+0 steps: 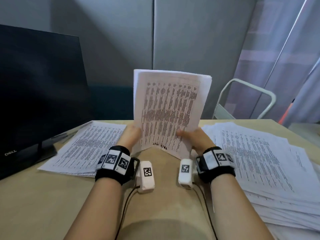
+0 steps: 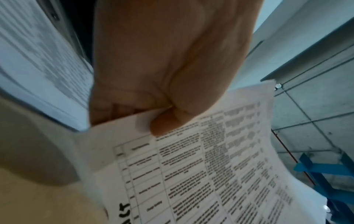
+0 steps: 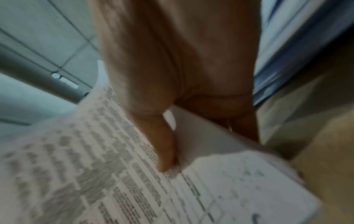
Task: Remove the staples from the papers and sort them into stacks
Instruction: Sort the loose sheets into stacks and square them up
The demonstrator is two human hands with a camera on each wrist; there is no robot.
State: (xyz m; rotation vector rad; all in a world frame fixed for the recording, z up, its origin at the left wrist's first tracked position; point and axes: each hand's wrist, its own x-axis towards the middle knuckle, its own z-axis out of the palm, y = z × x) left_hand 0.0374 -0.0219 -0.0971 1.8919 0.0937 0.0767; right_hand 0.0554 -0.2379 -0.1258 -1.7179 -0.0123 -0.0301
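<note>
Held papers: a sheaf of white printed sheets with a black-lined table of text (image 1: pixel 170 110) stands nearly upright above the middle of the bench, its lower edge close over the surface; several sheet edges show at the top right corner.
Left hand: the left hand (image 1: pixel 129 135) grips the lower left edge of the sheaf; in the left wrist view the thumb (image 2: pixel 168 122) presses on the printed face while the other fingers curl behind the sheets.
Right hand: the right hand (image 1: pixel 194 138) grips the lower right edge, thumb on the front face; in the right wrist view a finger (image 3: pixel 162 145) lies between sheets, parting the front page from those behind. That view is blurred.
Left stack: a flat stack of white printed sheets (image 1: pixel 84 146) lies on the light tan wooden bench (image 1: pixel 43 201), left of the hands, beside the monitor's foot.
Right stack: a thicker, loosely fanned pile of white printed sheets (image 1: pixel 270 165) lies on the bench right of the hands.
Surroundings: a black flat monitor (image 1: pixel 39 87) stands at the left rear; a pale green metal chair frame (image 1: pixel 245 99) is behind the bench at the right.
Staple: cannot be made out in any view.
</note>
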